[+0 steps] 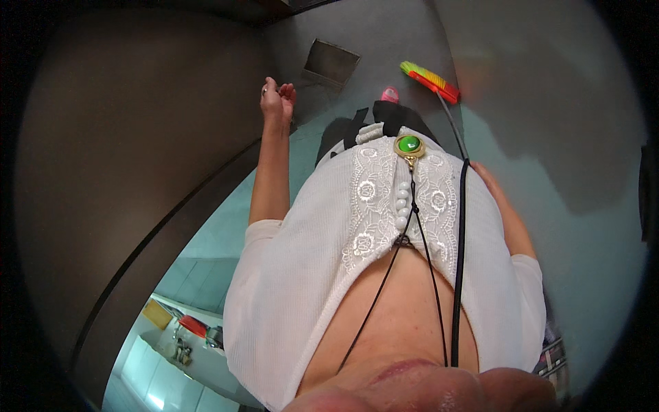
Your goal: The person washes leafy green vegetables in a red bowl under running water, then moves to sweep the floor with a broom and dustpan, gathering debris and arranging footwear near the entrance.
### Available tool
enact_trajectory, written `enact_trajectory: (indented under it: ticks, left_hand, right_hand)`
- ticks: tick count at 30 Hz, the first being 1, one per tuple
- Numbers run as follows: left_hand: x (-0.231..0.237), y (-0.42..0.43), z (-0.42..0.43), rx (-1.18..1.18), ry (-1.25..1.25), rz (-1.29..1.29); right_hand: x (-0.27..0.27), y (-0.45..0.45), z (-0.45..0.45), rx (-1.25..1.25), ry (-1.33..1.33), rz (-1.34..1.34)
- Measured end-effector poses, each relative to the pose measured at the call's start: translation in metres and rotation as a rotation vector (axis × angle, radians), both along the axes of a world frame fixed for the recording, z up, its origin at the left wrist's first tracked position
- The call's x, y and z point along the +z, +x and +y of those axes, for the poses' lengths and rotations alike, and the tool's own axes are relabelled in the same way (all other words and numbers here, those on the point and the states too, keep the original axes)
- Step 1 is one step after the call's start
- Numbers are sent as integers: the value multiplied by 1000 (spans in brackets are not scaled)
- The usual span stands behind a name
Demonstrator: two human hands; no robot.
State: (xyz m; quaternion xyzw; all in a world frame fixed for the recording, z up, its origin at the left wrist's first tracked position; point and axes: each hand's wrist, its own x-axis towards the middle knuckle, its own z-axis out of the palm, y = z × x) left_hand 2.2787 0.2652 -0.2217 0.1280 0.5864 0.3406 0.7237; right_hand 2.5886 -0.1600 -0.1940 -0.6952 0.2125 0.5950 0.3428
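On the left side, my left hand (278,98) is raised beside a large dark panel, its fingers partly curled, holding nothing that I can see; a ring sits on one finger. My right hand (477,168) is mostly hidden at the right edge of my white top, by the shaft of a broom. The broom (430,82) has green, yellow and red bristles and an orange-red head that rests near the floor's edge on the right. Its grey handle (454,122) runs back toward my right side; whether my fingers close around it is hidden.
A dark square recess or plate (332,62) lies on the grey floor ahead. My foot in a pink slipper (390,95) stands near the broom head. The dark panel (128,113) fills the left, and a pale wall (535,144) the right. Behind at lower left is a counter holding several items.
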Motion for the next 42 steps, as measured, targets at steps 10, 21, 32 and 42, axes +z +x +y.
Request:
enact_trajectory:
  ticks: [10,21,32,42]
  left_hand:
    - [107,73,32,62,148,-106]
    - [127,118,1,-112,210,-23]
    - [114,116,-11,7,205,-69]
    - [78,23,3,15,196,-81]
  right_hand:
    - [-143,38,12,679,-234,-252]
    - [-206,11,27,929,-189,-488]
    - [-82,-10,-198,821,-267,-339]
    - [10,-132,-353,255,-421,-186]
